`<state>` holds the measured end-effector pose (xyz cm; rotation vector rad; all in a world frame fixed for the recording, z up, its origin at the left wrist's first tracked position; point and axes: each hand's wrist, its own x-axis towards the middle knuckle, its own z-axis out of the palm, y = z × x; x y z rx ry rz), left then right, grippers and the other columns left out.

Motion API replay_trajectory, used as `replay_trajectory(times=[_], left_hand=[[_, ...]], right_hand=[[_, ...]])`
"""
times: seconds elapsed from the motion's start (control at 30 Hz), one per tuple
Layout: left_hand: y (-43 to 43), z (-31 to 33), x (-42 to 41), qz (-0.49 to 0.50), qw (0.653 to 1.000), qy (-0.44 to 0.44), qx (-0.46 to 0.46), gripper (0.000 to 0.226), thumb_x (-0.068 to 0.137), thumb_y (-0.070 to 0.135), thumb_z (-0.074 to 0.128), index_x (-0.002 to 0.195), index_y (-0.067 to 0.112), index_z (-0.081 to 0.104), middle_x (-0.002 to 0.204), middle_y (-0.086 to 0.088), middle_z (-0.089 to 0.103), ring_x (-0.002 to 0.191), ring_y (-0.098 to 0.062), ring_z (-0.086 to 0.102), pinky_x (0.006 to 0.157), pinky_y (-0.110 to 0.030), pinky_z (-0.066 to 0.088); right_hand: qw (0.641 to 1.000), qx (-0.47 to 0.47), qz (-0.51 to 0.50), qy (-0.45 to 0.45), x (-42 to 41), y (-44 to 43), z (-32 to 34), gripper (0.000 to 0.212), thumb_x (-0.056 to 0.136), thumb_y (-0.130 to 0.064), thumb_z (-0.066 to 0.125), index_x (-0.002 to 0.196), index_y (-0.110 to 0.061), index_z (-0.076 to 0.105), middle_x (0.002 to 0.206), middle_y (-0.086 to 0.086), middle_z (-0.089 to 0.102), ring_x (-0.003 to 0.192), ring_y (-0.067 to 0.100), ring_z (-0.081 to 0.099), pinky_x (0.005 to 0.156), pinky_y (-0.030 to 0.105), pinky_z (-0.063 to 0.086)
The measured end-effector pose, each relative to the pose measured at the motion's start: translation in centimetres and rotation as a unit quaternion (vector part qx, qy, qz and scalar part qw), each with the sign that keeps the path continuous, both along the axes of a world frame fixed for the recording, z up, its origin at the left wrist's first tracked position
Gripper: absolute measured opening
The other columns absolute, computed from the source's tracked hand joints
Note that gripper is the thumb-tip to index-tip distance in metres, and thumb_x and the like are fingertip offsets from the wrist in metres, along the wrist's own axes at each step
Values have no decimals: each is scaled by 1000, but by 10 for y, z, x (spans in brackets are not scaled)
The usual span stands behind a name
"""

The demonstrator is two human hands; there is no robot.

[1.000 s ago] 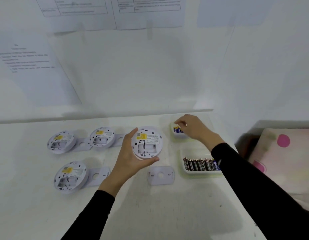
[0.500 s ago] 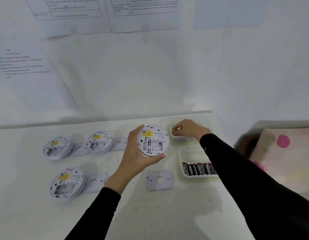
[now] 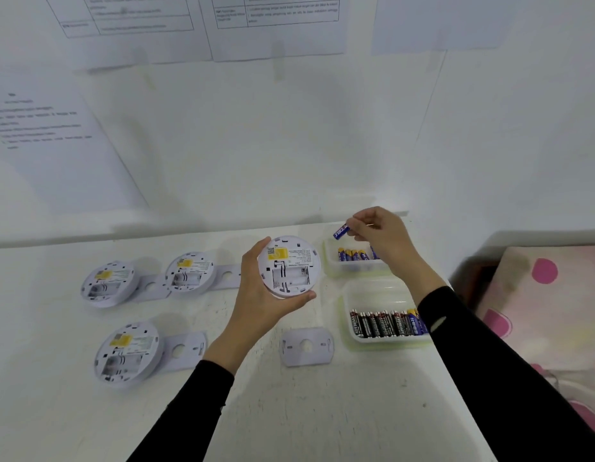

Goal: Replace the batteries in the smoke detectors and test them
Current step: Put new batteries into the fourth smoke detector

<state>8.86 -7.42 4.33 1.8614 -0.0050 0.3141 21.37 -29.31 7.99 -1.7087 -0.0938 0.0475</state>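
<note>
**Fingers (image 3: 357,226) at the loading step**

Fingers of the right hand (image 3: 386,243) pinch a blue battery (image 3: 341,232) just right of the smoke detector (image 3: 289,266), which the left hand (image 3: 256,295) grips by its rim above the desk (image 3: 322,411), bay open and empty. Next move, likely: match polarity and seat it.

The raised smoke detector (image 3: 288,266) is smooth white matt plastic with a yellow paper label (image 3: 279,253); the mounting plate (image 3: 306,346) looks to be the same matt plastic; the blue battery (image 3: 341,232) has a glossy wrapper. The far tray (image 3: 352,266) and near tray (image 3: 379,295) are pale translucent plastic with a slight sheen; the surface (image 3: 322,411) is white, matt and faintly speckled; the sleeve (image 3: 489,361) is black matt cloth; the wall sheets (image 3: 276,25) are printed paper.
</note>
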Motion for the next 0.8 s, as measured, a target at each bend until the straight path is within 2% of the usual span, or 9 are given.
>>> replay_trajectory(times=[0.1, 0.2, 0.33, 0.4, 0.5, 0.57, 0.63, 0.7, 0.8], left_hand=[[-5, 3, 1, -17, 999, 5, -29, 107, 59, 13, 95, 138, 40, 29, 140, 9, 45, 128, -3, 50, 102, -32, 51], [-12, 7, 2, -31, 997, 15, -66, 108, 61, 4, 93, 141, 36, 28, 138, 15, 44, 128, -2, 51, 100, -34, 53], [-21, 14, 1, -32, 994, 24, -103, 108, 63, -5, 88, 146, 24, 24, 134, 21, 42, 118, 12, 52, 95, -24, 54], [-23, 17, 0, -41, 991, 29, -122, 108, 65, -7, 86, 147, 23, 22, 133, 20, 43, 115, 13, 54, 88, -20, 55], [-24, 22, -4, -61, 978, 41, -195, 96, 72, 9, 81, 147, 30, 24, 135, 10, 51, 116, -4, 63, 84, -28, 58], [-25, 26, -4, -62, 951, 68, -296, 75, 82, 28, 67, 146, 32, 30, 134, 2, 56, 111, -20, 68, 78, -38, 61], [-25, 28, -1, -51, 924, 93, -368, 63, 87, 43, 52, 146, 29, 35, 135, -3, 59, 108, -27, 70, 75, -42, 62], [-25, 30, 1, -50, 918, 97, -382, 58, 90, 47, 45, 144, 27, 37, 136, -6, 58, 109, -29, 69, 75, -45, 62], [-26, 30, 3, -54, 925, 94, -364, 42, 101, 40, 37, 141, 29, 40, 132, -2, 61, 110, -28, 69, 75, -47, 62]], right_hand=[[995, 100, 16, 1, -28, -1, 21, 16, 86, -11, 70, 96, 0, 63, 93, 15, 72, 82, 19, 70, 77, 25, 57], [992, 121, 29, -3, -50, 0, 32, 19, 86, -7, 69, 98, 6, 62, 94, 16, 72, 82, 19, 71, 80, 27, 57], [991, 131, 25, -3, -75, 5, 34, 16, 85, -5, 70, 93, 7, 63, 90, 15, 74, 80, 21, 70, 80, 28, 57], [991, 130, 35, -4, -86, 10, 31, 17, 85, -4, 70, 92, 9, 62, 91, 16, 74, 81, 22, 71, 80, 28, 57], [994, 97, 46, -21, -94, 13, 25, 12, 84, -8, 71, 88, 2, 65, 89, 12, 74, 82, 21, 71, 82, 31, 57], [995, 74, 50, -34, -96, 14, 21, 9, 84, -10, 72, 85, -3, 66, 87, 9, 75, 81, 21, 69, 83, 33, 55], [996, 63, 52, -39, -98, 15, 17, 10, 83, -10, 73, 85, -4, 67, 88, 9, 75, 85, 26, 69, 85, 34, 55], [996, 47, 47, -51, -99, 17, 15, 8, 83, -11, 74, 83, -7, 68, 88, 5, 75, 88, 24, 69, 84, 31, 55], [995, -11, 41, -91, -99, 20, 12, 5, 83, -14, 74, 82, -13, 70, 84, -6, 74, 82, 9, 69, 79, 22, 54]])
